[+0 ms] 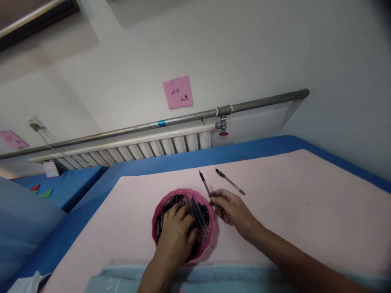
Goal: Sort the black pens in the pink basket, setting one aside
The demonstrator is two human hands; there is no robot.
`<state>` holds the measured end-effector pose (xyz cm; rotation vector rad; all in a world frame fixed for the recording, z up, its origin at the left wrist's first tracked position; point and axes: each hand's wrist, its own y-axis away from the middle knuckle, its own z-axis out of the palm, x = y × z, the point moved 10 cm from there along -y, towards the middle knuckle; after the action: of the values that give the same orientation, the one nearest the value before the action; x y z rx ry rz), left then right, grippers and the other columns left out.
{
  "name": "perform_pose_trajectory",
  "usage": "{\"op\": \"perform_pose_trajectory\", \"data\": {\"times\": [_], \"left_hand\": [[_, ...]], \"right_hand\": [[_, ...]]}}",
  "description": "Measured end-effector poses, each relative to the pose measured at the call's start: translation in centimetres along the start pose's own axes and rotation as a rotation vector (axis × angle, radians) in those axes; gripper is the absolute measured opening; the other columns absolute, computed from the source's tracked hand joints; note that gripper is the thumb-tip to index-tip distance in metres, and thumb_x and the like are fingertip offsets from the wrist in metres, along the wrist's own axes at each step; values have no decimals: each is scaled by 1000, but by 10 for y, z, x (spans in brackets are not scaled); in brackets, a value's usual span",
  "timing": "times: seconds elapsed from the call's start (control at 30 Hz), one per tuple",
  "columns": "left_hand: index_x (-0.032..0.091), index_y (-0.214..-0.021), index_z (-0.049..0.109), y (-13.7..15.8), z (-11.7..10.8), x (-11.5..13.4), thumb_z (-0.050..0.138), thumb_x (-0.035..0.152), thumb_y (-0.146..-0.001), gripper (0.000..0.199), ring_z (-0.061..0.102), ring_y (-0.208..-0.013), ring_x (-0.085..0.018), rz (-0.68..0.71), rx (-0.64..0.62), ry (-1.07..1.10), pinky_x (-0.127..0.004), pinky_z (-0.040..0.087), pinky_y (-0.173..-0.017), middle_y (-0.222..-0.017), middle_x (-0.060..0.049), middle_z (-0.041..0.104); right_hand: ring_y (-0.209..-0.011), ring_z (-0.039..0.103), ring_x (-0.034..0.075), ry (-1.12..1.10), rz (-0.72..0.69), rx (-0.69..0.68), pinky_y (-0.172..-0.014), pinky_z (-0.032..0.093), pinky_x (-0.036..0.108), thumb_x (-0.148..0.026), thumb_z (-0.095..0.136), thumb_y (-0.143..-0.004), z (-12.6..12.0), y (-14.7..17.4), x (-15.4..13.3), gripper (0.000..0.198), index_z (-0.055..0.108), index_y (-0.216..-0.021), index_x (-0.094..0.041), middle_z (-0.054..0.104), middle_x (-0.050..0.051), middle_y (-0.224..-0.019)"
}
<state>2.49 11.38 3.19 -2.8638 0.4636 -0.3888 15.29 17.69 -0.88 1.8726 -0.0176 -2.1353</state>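
Holding one pen beside the pink bowl, other hand buried in the stock

Gripping a single pen [205, 185] in my right hand [232, 211], I have thumb and fingertips pinched on its lower barrel just right of the pink bowl [159, 213], with the capped end slanting up and away past the bowl's far rim. My left hand [177, 230] lies inside the bowl, fingers curled down over the heap of pens [200, 215]; whether it has closed on any I cannot tell. A second loose pen [229, 181] lies flat on the pink mat [305, 203], beyond and right of the bowl, apart from my hand. Judgement: these pens are light, stiff and smooth, likely to roll or slide; hold best taken mid-barrel, pinched, not at the narrow tip
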Motion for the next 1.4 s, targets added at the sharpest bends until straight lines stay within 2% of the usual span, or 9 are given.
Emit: {"op": "perform_pose_trajectory", "data": {"times": [0.2,0.4,0.6,0.83,0.97,1.07,1.2,1.4], "left_hand": [[32,-109,61,-1,8,9,50,6,-68,50,34,-121,-35,29,-40,-72,-56,28,-92,-128,-6,50],[27,-93,68,0,11,3,50,5,-67,40,34,-122,-35,-4,-78,-82,-55,30,-92,-126,-9,52],[24,-92,68,1,7,-1,50,8,-69,33,33,-123,-32,8,-58,-34,-53,30,-94,-126,-8,52],[20,-86,68,3,-7,-5,46,13,-76,26,42,-118,-27,9,-16,122,-47,33,-98,-119,-8,57],[20,-100,62,7,-30,-37,41,17,-80,29,49,-110,-21,-138,180,249,-39,39,-96,-117,-7,57],[19,-93,60,14,-43,-68,38,16,-80,26,56,-92,-19,-315,274,225,-34,45,-83,-96,-6,61],[18,-84,60,21,-46,-87,39,16,-78,22,57,-81,-19,-456,245,90,-32,45,-72,-85,-5,61],[19,-83,60,19,-35,-87,42,12,-78,19,56,-79,-17,-496,133,34,-29,42,-71,-83,-4,61]], "right_hand": [[-42,42,6,-18,-11,-24,-37,22,18,-31,59,-69,3,1,-2,17,54,-77,-17,58,-2,-60],[-43,42,5,13,-22,-25,-37,22,18,-30,57,-71,2,0,-3,14,54,-77,-17,58,-2,-61],[-44,42,6,30,-35,-23,-37,24,18,-28,56,-71,2,0,-4,12,55,-75,-17,55,-3,-59],[-43,42,7,46,-57,-18,-37,24,19,-29,56,-71,2,0,-6,12,55,-75,-17,55,-2,-58],[-42,42,7,62,-66,-12,-36,25,19,-30,56,-70,1,1,-9,13,54,-74,-18,54,-3,-56],[-40,40,7,78,-56,-7,-36,25,19,-30,56,-70,0,2,-9,13,54,-75,-18,52,-4,-53],[-41,40,7,82,-49,-11,-36,24,19,-31,56,-71,1,3,-11,15,55,-77,-18,50,-5,-51],[-39,37,7,110,-46,7,-36,22,20,-33,55,-71,1,7,-14,18,55,-80,-18,46,-6,-46]]}}
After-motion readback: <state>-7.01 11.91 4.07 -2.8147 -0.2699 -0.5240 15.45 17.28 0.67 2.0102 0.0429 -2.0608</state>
